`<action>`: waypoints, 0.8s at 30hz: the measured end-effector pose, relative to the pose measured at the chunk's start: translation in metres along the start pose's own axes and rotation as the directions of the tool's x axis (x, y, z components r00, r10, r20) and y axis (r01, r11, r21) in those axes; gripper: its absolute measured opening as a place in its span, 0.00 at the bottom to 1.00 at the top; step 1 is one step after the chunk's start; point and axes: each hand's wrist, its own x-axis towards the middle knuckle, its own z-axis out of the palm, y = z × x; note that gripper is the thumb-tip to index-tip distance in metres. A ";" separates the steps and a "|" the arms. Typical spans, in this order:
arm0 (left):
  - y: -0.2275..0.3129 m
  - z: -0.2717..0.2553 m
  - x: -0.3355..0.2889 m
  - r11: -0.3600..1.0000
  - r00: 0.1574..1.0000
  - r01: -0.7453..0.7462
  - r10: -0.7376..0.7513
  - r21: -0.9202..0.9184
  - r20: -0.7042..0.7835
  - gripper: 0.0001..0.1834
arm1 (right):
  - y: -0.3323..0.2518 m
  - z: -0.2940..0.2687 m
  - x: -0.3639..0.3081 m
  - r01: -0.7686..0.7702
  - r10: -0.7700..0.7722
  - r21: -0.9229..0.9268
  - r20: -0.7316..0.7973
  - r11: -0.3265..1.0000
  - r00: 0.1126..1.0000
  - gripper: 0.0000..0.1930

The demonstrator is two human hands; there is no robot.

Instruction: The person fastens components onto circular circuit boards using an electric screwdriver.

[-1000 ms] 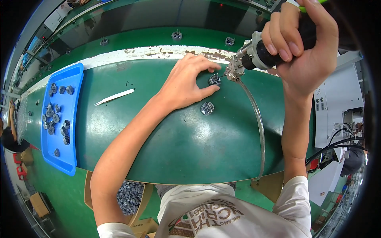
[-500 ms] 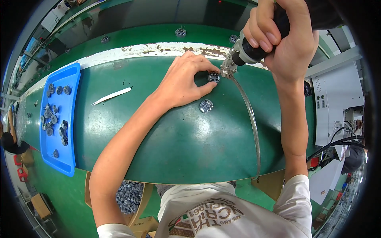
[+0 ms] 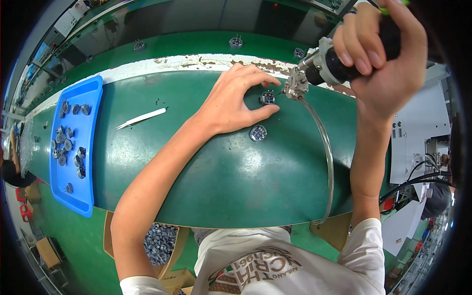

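Loosely curled left hand (image 3: 231, 103) fingers (image 3: 255, 78) ring small round part (image 3: 267, 98); right hand (image 3: 381, 54) grips screwdriver (image 3: 327, 66).

Green worktop (image 3: 236, 187), blue tray (image 3: 91, 98), white tweezers (image 3: 141, 118), black-and-silver screwdriver (image 3: 339, 61)
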 end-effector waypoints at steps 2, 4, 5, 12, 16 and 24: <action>-0.001 -0.001 0.001 0.998 0.998 -0.024 0.020 -0.060 -0.055 0.15 | -0.001 -0.003 0.000 0.013 -0.020 0.106 0.071 0.994 0.997 0.13; -0.007 -0.002 0.001 0.985 0.995 -0.093 0.086 -0.142 -0.059 0.10 | -0.002 0.000 -0.002 0.019 -0.048 0.210 0.137 0.977 0.989 0.13; -0.007 -0.003 0.001 0.986 0.994 -0.097 0.089 -0.139 -0.059 0.10 | -0.001 0.002 -0.002 0.019 -0.065 0.262 0.169 0.965 0.983 0.13; -0.005 -0.006 0.002 0.977 0.992 -0.048 0.023 -0.207 -0.124 0.05 | 0.009 -0.016 0.020 -0.036 -0.213 0.577 0.357 0.816 0.910 0.13; -0.013 -0.009 0.001 0.980 0.981 0.000 -0.039 -0.199 -0.190 0.18 | 0.018 -0.022 0.036 -0.110 -0.316 0.719 0.431 0.686 0.845 0.13; -0.009 -0.004 0.001 0.994 0.997 0.017 -0.024 0.105 0.072 0.19 | 0.039 -0.033 0.058 -0.318 -0.529 0.867 0.488 0.382 0.694 0.13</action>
